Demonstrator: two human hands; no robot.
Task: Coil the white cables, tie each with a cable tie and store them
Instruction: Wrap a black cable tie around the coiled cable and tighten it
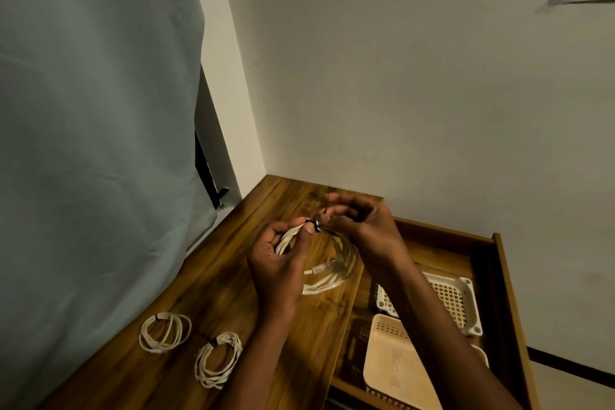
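Note:
I hold a coiled white cable point(327, 278) above the wooden table point(219, 280). My left hand point(281, 263) grips the bundled strands at the coil's top. A black cable tie point(314, 224) wraps the bundle just past my left thumb. My right hand point(361, 226) pinches the tie's end with curled fingers. A white plug sticks out inside the loop. Two more white coils lie on the table at the lower left, one point(165, 332) farther left and one point(218, 359) nearer, each bound with a dark tie.
An open wooden drawer point(502, 280) to the right holds a white perforated basket point(456, 299) and a beige basket point(389, 363). A grey curtain point(93, 143) hangs on the left down to the table's edge. A white wall stands behind.

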